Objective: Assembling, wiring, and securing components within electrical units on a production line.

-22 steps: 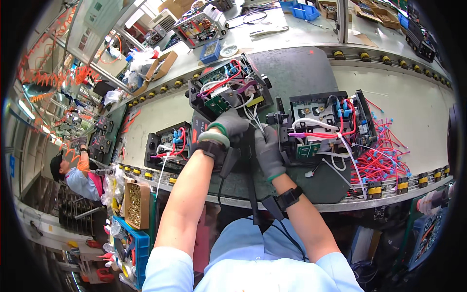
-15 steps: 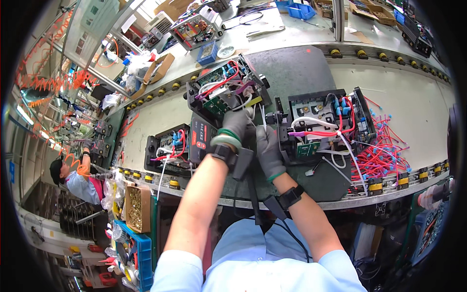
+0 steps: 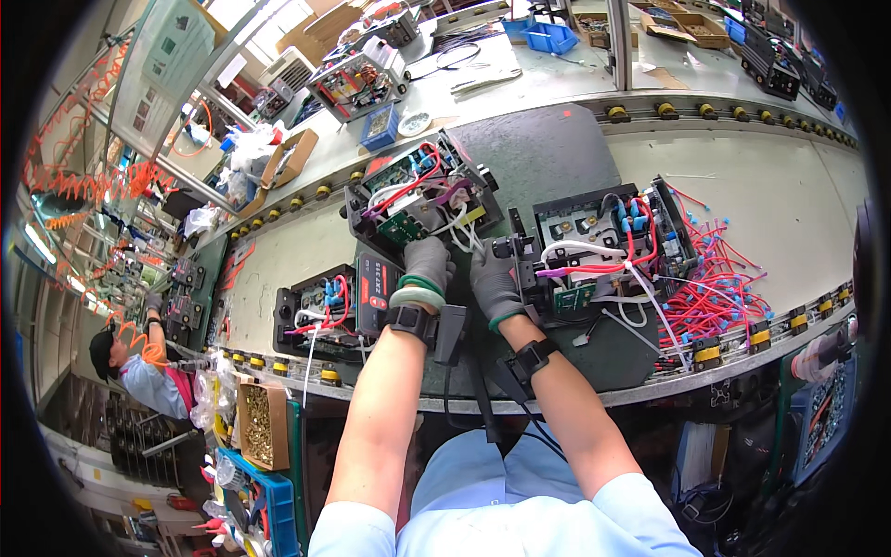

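My left hand [image 3: 427,263], in a grey glove, is closed in front of an open welder chassis [image 3: 422,190] with a green board and red, white and purple wires. Its fingertips and anything in them are hidden. Close beside it, my gloved right hand [image 3: 495,278] pinches a thin white cable tie [image 3: 475,238] at the chassis's near right corner. To the right of that hand stands a second open welder chassis [image 3: 603,246], with thick red and white cables and a long white tie hanging from them.
A third chassis [image 3: 316,306] with a black front panel [image 3: 379,283] stands at left. Red wires [image 3: 710,297] lie heaped at right. The units rest on a dark green board [image 3: 566,148] between roller rails. A co-worker [image 3: 139,362] works at far left.
My left hand has moved slightly down and left, away from the upper chassis. My right hand has shifted slightly left. The view has also shifted a little.
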{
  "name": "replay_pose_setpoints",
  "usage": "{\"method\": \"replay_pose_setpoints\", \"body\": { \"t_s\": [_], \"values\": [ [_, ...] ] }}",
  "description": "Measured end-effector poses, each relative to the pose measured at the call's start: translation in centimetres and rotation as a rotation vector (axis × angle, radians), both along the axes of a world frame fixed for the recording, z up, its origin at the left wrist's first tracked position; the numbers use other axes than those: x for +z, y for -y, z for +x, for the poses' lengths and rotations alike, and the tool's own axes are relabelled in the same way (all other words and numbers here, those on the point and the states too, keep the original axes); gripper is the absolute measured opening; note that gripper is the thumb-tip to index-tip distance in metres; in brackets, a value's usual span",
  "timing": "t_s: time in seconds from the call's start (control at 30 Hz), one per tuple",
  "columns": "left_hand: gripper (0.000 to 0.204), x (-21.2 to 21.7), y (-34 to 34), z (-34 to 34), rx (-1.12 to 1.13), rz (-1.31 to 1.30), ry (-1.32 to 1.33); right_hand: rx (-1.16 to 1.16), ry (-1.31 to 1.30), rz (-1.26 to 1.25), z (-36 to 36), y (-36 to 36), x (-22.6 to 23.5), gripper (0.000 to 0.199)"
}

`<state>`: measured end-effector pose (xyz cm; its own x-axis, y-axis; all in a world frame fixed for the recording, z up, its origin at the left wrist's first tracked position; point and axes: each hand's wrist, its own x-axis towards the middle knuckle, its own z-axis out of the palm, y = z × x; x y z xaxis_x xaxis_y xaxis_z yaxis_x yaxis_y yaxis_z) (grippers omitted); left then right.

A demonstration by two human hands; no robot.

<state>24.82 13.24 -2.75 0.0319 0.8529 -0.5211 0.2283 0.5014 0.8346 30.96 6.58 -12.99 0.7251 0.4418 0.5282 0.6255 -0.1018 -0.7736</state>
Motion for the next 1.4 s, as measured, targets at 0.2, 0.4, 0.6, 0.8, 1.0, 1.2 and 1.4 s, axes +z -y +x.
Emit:
{"method": "replay_pose_setpoints", "body": {
  "t_s": [0.2, 0.4, 0.6, 0.8, 1.0, 1.2, 1.4],
  "values": [
    [0.007, 1.1, -2.1, -1.1, -0.089, -0.189, 0.129, 0.088, -0.203, -0.158, -1.3, -1.5, 1.0, 0.013],
    [0.012, -0.5, -2.3, -1.0, -0.199, -0.099, 0.079, 0.259, -0.417, -0.263, -0.1, -1.2, 3.5, 0.022],
    [0.012, -3.4, -4.3, -2.6, -0.231, 0.033, 0.131, 0.281, -0.344, -0.354, -0.7, -1.6, 6.0, 0.027],
    [0.024, -5.6, 2.2, 1.5, 0.105, 0.613, -0.197, 0.303, -0.340, -0.382, 1.3, -0.2, 2.1, 0.029],
    [0.023, -5.8, 3.2, 0.4, 0.098, 0.797, -0.102, 0.361, -0.630, -0.099, 0.4, 2.3, 3.7, 0.030],
    [0.023, -8.9, 2.4, -0.6, 0.071, 0.921, 0.106, 0.587, -0.880, 0.142, -0.6, 2.5, 5.8, 0.030],
    [0.028, -8.8, 2.7, -0.1, 0.022, 0.879, 0.079, 0.361, -0.201, 0.071, -0.3, 1.3, 6.8, 0.016]
  ]
}}
